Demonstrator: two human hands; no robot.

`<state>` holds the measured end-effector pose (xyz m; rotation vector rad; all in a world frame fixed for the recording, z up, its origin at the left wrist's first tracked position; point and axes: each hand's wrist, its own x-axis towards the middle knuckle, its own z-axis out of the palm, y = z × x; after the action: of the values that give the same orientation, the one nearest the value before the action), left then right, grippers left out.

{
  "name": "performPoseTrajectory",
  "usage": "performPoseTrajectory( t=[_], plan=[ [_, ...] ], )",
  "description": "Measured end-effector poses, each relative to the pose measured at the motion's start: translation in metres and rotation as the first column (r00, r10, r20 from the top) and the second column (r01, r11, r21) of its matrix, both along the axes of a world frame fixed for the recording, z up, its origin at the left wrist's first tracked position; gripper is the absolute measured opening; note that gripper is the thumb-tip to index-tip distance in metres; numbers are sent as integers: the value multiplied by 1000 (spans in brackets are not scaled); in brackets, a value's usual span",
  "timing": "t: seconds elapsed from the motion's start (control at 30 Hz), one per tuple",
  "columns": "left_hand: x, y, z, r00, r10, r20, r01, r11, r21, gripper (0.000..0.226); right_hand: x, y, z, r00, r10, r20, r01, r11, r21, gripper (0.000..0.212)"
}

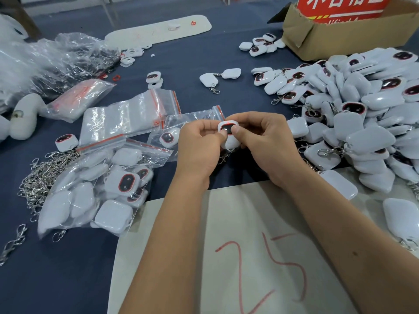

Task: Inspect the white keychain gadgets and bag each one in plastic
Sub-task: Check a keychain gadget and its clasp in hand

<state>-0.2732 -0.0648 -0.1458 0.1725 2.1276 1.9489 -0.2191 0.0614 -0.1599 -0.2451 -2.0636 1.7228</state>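
Far left, a tangle of silver metal clasp chains point(39, 177) lies on the dark blue tablecloth point(74, 268), and just beside it sits a heap of white gadgets sealed in clear plastic bags point(97, 191). Above them, a stack of flat clear zip bags with red seal strips point(122, 120) lies next to a crumpled mass of clear plastic wrap point(54, 60). One bagged white gadget with a dark oval face point(167, 138) rests just left of the hands.

Centre now: the left hand point(199, 143) and the right hand point(265, 141) meet above the cloth, both pinching a single small white rounded-square keychain gadget with a dark, red-rimmed screen point(228, 130). Each thumb presses on the lower edge of its face, fingers curled behind it, and a tiny red light glows at its top edge. Its metal clasp point(223, 156) dangles below, between the wrists. Both forearms cross a pale sheet of paper marked "25" in red point(249, 257).

To the right, a big loose pile of unbagged white keychain gadgets point(353, 105) spreads across the table, some face up, some face down, spilling onto the paper. Behind it stands an open brown cardboard box with a red label point(340, 30), with a small cluster of gadgets point(260, 45) just beside its left corner.
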Motion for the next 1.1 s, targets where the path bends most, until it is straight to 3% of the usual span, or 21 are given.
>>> performPoseTrajectory(
  t=[0.37, 0.53, 0.67, 0.9, 1.1],
  plan=[
    [-1, -5, 1, 997, -62, 47, 60, 997, 47, 10, 0, 1, 3, 998, -40, 56, 44, 996, -76, 22],
    [-3, -8, 4, 991, -74, 109, 60, 991, 121, 22, -2, 1, 3, 994, -71, 77, 79, 991, -106, 20],
    [-2, -11, 1, 991, -127, 52, 124, 991, 44, 17, -1, 1, 3, 998, -38, 60, 46, 989, -138, 17],
    [-2, -10, 4, 984, -121, 130, 106, 987, 120, 17, 0, 2, 4, 999, 16, 43, -6, 973, -229, 29],
    [-2, -13, 4, 988, -127, 88, 116, 985, 126, 18, 0, 2, 2, 999, 38, 6, -36, 976, -213, 26]
  ],
)
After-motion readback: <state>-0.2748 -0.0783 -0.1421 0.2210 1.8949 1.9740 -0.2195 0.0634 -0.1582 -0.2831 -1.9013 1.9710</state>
